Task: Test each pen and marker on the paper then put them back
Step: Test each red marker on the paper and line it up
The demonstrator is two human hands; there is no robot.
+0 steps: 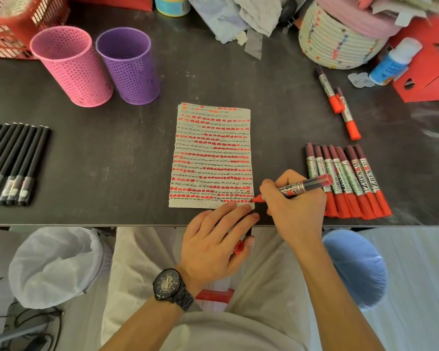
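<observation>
Where the tip lands: bottom right corner of the paper, at the end of the lowest red row. The sheet lies flat on the table near its front edge, filled with red and black test strokes.
Right hand: fingers curled round an uncapped red marker, barrel slanting up to the right.
Left hand: fingers straight, pressing the sheet's bottom edge; thumb pinches a red cap below the table edge.
Capped red markers: a row just right of the writing hand.
Two loose markers: further back.
Black pens: a row at far left.
Pink cup, purple cup: upright, side by side, back left.
</observation>
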